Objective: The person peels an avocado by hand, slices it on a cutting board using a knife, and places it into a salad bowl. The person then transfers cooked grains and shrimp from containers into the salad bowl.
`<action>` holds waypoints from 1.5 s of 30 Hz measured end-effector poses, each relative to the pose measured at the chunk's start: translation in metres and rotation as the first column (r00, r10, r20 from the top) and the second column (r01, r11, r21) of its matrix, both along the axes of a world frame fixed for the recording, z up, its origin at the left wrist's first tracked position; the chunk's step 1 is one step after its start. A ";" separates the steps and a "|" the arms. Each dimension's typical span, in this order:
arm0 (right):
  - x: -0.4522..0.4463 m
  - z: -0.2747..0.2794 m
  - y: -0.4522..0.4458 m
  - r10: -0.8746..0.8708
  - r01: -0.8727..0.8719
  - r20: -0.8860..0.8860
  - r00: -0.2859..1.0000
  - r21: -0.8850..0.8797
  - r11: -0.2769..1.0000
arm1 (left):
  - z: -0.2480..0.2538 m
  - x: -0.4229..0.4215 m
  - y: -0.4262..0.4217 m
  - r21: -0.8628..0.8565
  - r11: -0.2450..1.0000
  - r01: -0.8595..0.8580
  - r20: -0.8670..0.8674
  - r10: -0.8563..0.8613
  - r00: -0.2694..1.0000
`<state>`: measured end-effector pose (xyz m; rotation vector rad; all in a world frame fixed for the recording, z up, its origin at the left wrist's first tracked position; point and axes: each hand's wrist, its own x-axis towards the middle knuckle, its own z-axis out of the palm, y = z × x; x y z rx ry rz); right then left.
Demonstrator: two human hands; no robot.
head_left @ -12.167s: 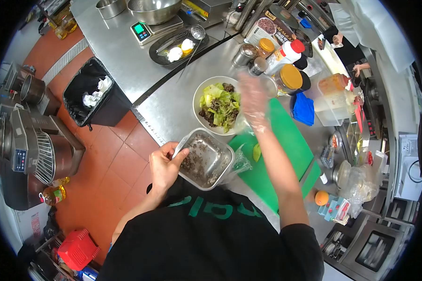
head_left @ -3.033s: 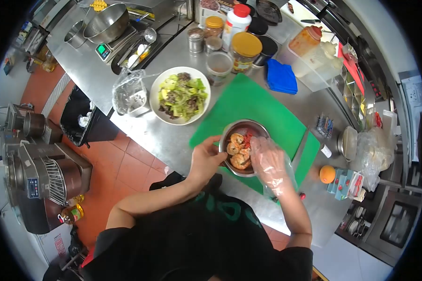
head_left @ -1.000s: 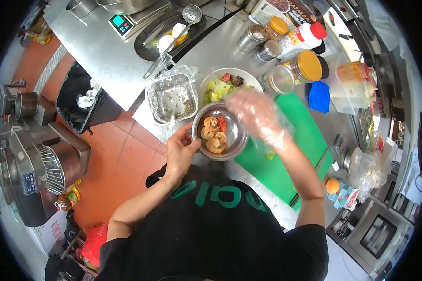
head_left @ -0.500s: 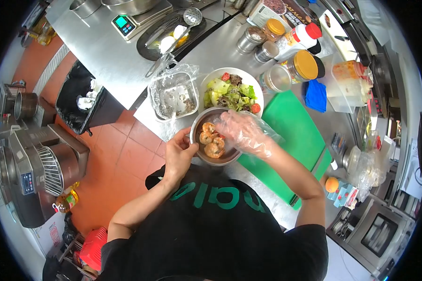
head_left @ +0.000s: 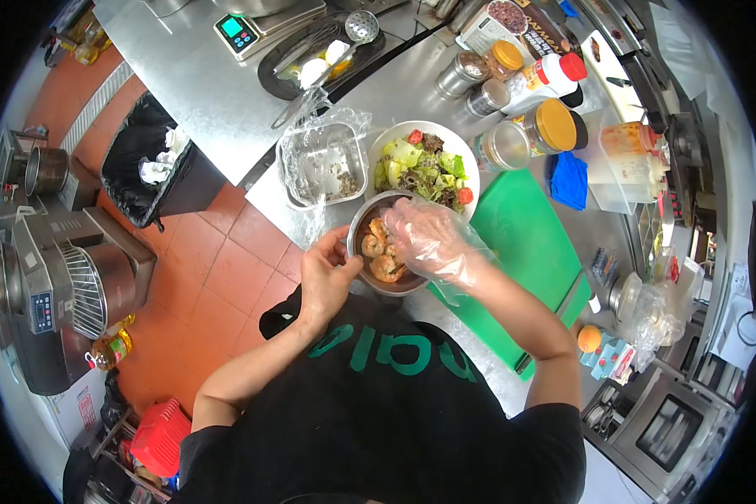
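A round metal bowl (head_left: 410, 284) is held at its left rim by my left hand (head_left: 326, 270), thumb and fingers pinching the edge. Several cooked shrimp (head_left: 385, 267) lie inside it. My right hand (head_left: 424, 235), in a clear plastic glove, reaches into the bowl beside the shrimp; its fingertips are partly hidden, and I cannot make out what they hold. Behind the bowl stands a white bowl of salad (head_left: 424, 168) with lettuce, dark leaves and red tomato pieces. Left of the salad is a square metal container (head_left: 323, 164), loosely covered in plastic film.
A green cutting board (head_left: 529, 244) lies to the right, with a knife (head_left: 553, 319) on it. Jars and bottles (head_left: 554, 126) stand behind the board beside a blue cloth (head_left: 569, 181). At the back left are a scale (head_left: 237, 34) and a dark tray (head_left: 277, 71).
Tomato pieces now show on the salad. The metal bowl has come from above the board to in front of the salad. My right hand has moved from over the salad back into the metal bowl.
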<state>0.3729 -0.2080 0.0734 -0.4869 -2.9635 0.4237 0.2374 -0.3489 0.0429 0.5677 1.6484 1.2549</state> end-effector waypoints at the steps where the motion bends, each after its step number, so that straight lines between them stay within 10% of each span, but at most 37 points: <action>1: -0.006 0.006 -0.001 -0.023 0.044 0.211 0.977 -0.093 0.995 | 0.000 0.000 0.000 0.001 1.000 0.001 0.000 -0.001 1.000; 11: -0.007 0.025 -0.001 -0.153 0.173 0.165 0.974 -0.115 0.978 | 0.002 -0.003 -0.004 -0.084 0.993 -0.084 0.095 0.092 0.991; 18: -0.020 -0.003 0.026 -0.036 0.109 -0.328 0.944 0.207 0.972 | 0.000 -0.004 -0.009 -0.100 0.993 -0.065 0.015 0.067 0.998; 27: 0.025 0.013 -0.026 0.041 -0.059 0.326 0.944 0.046 0.997 | -0.002 0.001 -0.008 -0.043 0.999 -0.017 0.066 0.020 0.998; 34: 0.032 0.006 -0.038 -0.048 0.058 0.202 0.978 -0.041 0.997 | 0.003 0.001 -0.021 -0.088 0.996 0.000 0.084 0.008 0.996; 39: 0.042 0.006 -0.021 -0.292 0.318 -0.241 0.926 0.077 0.945 | 0.000 -0.001 -0.027 -0.076 0.989 -0.126 0.114 0.134 0.984; 45: 0.025 0.016 -0.031 -0.253 0.273 -0.147 0.956 0.132 0.953 | 0.004 0.001 -0.028 -0.087 0.987 -0.137 0.114 0.146 0.983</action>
